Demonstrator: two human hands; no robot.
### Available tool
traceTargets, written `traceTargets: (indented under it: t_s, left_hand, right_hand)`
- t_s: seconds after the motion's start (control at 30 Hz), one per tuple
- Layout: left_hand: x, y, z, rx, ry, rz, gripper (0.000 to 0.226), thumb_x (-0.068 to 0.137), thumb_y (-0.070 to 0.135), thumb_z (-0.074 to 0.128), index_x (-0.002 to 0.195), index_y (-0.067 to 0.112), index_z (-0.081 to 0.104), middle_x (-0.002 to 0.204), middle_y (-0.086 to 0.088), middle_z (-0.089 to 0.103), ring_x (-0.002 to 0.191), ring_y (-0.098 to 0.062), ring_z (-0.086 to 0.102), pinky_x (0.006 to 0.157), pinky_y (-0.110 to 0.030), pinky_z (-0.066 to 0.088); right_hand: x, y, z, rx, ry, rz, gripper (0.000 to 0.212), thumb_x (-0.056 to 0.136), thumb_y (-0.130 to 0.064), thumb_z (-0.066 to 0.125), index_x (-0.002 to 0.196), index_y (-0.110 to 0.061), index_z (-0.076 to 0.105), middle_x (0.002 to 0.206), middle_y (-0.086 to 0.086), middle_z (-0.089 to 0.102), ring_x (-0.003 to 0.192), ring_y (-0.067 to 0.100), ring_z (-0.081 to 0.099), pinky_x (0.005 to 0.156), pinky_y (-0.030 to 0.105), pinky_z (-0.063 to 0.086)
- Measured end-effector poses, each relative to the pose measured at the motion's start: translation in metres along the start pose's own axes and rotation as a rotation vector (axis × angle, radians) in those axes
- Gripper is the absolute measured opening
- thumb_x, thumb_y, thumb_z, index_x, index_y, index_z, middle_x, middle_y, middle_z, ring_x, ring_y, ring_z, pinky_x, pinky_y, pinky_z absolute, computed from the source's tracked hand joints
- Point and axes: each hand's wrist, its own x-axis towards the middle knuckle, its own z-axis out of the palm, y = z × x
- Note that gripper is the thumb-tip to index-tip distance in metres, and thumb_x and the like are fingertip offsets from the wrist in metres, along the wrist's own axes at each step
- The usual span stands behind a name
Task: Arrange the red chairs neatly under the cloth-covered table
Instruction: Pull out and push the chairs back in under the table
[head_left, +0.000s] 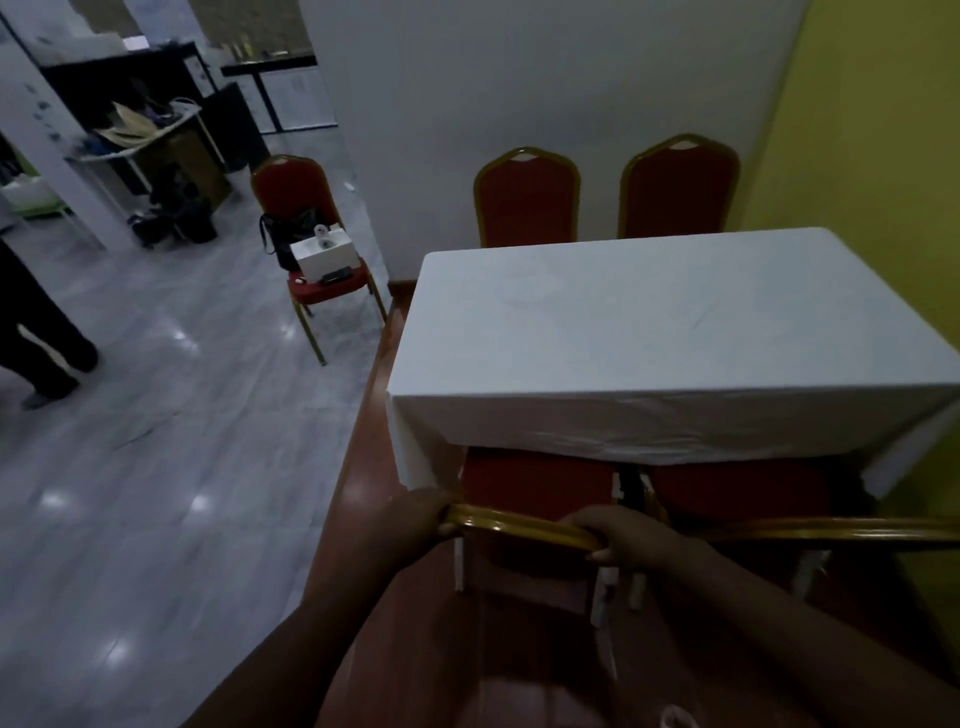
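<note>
- The left hand (415, 519) and the right hand (623, 535) are both wrapped tight around the gold top rail of the near-left chair (535, 483), one at each end of the curve.
- That chair sits at the near edge of the table (649, 322), its seat partly beneath the hanging white cloth (675, 431); I'd say it is close to home but may want a final nudge to square it.
- The near-right chair (737, 488) stands just beside it, its seat also tucked under the cloth, its rail running off to the right. It looks roughly level with its neighbour.
- On the far side, two chair backs, the far-left chair (527, 200) and the far-right chair (680, 189), rise upright above the tabletop against the wall, side by side and evenly placed; how far their seats go under, I cannot tell.
- A fifth red chair, the loaded chair (317, 228), stands well apart on the grey floor with a bag and a white box on its seat. Whether it belongs to this job is unclear.
- By my reckoning most of the work is done.
</note>
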Motion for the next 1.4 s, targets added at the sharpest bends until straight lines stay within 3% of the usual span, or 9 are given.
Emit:
traceTargets:
  t_s: [0.13,0.47,0.73,0.83,0.93,1.03,1.1,1.23,1.4]
  left_hand:
    - [0.011,0.018,0.018,0.078,0.052,0.001,0.02,0.082,0.043,0.062,0.088,0.025,0.059,0.086,0.005,0.065,0.075,-0.011,0.061,0.065,-0.031,0.052]
    - [0.001,0.023,0.045,0.237,0.091,-0.035,0.033,0.081,0.061,0.046,0.09,0.03,0.052,0.093,0.007,0.064,0.075,-0.014,0.062,0.06,-0.037,0.054]
    - [0.012,0.049,0.029,0.172,0.11,-0.024,0.019,0.086,0.041,0.057,0.089,0.022,0.056,0.088,0.001,0.066,0.076,-0.017,0.063,0.063,-0.036,0.054]
    - [0.012,0.05,0.03,0.163,0.087,-0.05,0.018,0.085,0.039,0.058,0.091,0.022,0.057,0.091,0.001,0.067,0.081,-0.018,0.064,0.065,-0.035,0.054]
    - [0.014,0.056,0.027,0.135,0.067,-0.043,0.019,0.083,0.041,0.059,0.092,0.024,0.057,0.092,0.004,0.066,0.084,-0.015,0.063,0.068,-0.034,0.054]
    - [0.026,0.084,0.022,0.108,0.068,0.075,0.029,0.08,0.052,0.061,0.093,0.026,0.056,0.094,0.004,0.066,0.087,-0.017,0.062,0.071,-0.034,0.051]
    - [0.037,0.116,0.025,0.093,0.083,0.172,0.042,0.081,0.053,0.061,0.109,0.022,0.057,0.108,-0.001,0.065,0.101,-0.021,0.06,0.08,-0.034,0.047]
    - [0.063,0.193,0.026,0.045,0.106,0.277,0.063,0.082,0.054,0.059,0.132,0.017,0.048,0.134,-0.006,0.055,0.124,-0.024,0.049,0.099,-0.034,0.041]
    - [0.108,0.293,0.037,-0.003,0.027,0.392,0.045,0.079,0.05,0.064,0.116,0.027,0.053,0.118,0.001,0.061,0.11,-0.02,0.056,0.085,-0.035,0.048]
  right_hand:
    - [-0.027,0.024,-0.003,-0.049,0.125,0.075,0.025,0.081,-0.021,0.067,0.104,-0.027,0.058,0.105,-0.003,0.06,0.096,0.011,0.056,0.084,0.035,0.049]
    - [-0.048,0.026,0.002,-0.012,0.201,0.033,0.014,0.086,-0.014,0.06,0.096,-0.024,0.058,0.096,-0.003,0.062,0.086,0.006,0.058,0.075,0.034,0.051]
    - [-0.046,0.033,-0.014,0.021,0.241,0.083,0.018,0.084,-0.008,0.058,0.102,-0.013,0.06,0.103,0.009,0.064,0.093,0.02,0.059,0.082,0.042,0.05]
    - [-0.045,0.037,-0.012,0.034,0.24,0.076,0.015,0.083,-0.01,0.058,0.094,-0.02,0.06,0.095,0.004,0.065,0.087,0.015,0.06,0.079,0.045,0.051]
    - [-0.046,0.043,-0.006,0.099,0.277,0.085,0.024,0.083,-0.011,0.062,0.1,-0.028,0.061,0.101,-0.002,0.065,0.092,0.009,0.06,0.081,0.041,0.052]
    - [-0.055,0.056,-0.003,0.098,0.344,0.162,0.048,0.082,-0.018,0.069,0.127,-0.022,0.051,0.13,0.0,0.054,0.117,0.014,0.05,0.097,0.03,0.043]
    - [-0.074,0.072,-0.007,0.068,0.379,0.198,0.058,0.08,-0.02,0.071,0.132,-0.018,0.046,0.136,0.001,0.048,0.125,0.017,0.043,0.101,0.028,0.035]
    - [-0.142,0.125,-0.028,-0.031,0.556,0.233,0.065,0.068,-0.011,0.081,0.126,-0.01,0.051,0.132,0.012,0.052,0.126,0.026,0.044,0.102,0.03,0.029]
    - [-0.236,0.211,-0.066,-0.155,0.652,0.322,0.069,0.055,-0.016,0.089,0.117,-0.009,0.058,0.119,0.015,0.062,0.116,0.031,0.054,0.097,0.041,0.034]
